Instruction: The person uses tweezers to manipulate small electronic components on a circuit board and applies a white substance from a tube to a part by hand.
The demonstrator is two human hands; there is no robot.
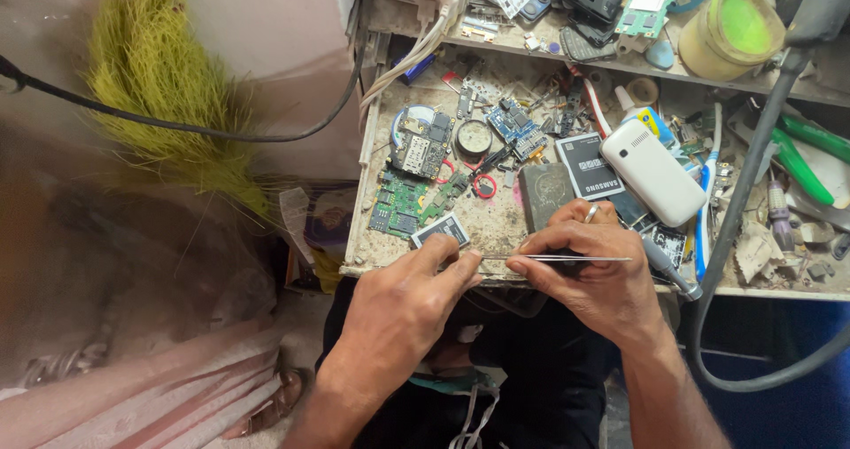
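Cramped repair bench [496, 223], dusty top packed with phone parts, seen from above; a shelf [620, 59] runs along the back, pinkish wall and a tuft of yellow-green bristles [168, 86] to the left, black cable [177, 126] strung across it.

Both forearms come up from the bottom of the frame and meet at the front edge of the bench, over the person's lap. Left hand [403, 312]: wrist angled in from lower left, back of hand up, fingers curled, thumb and forefinger pinched together at the tips right where the tweezers' point ends. Whatever sits in that pinch is too small to make out. Right hand [589, 276]: forearm enters from lower right, wrist bent inward, fingers folded and closed around thin metal tweezers [553, 258], which lie nearly horizontal, tip pointing left to the left fingertips, rear end sticking out past the knuckles. Ring [591, 212] on one right-hand finger. The two hands are nearly touching at the tweezers' tip.

Around them: small dark card-like part [440, 229] just beyond the left fingers, green circuit board [400, 205] behind that, another board [423, 145] further back, blue board [516, 126] mid-bench. Dark flat battery [544, 192] just above the right hand, white phone [652, 172] lying diagonal to the right of it, blue toothbrush [706, 205] beside the phone. Thick grey hose [739, 210] curves down the right side. Green-lidded tub [730, 28] on the shelf.
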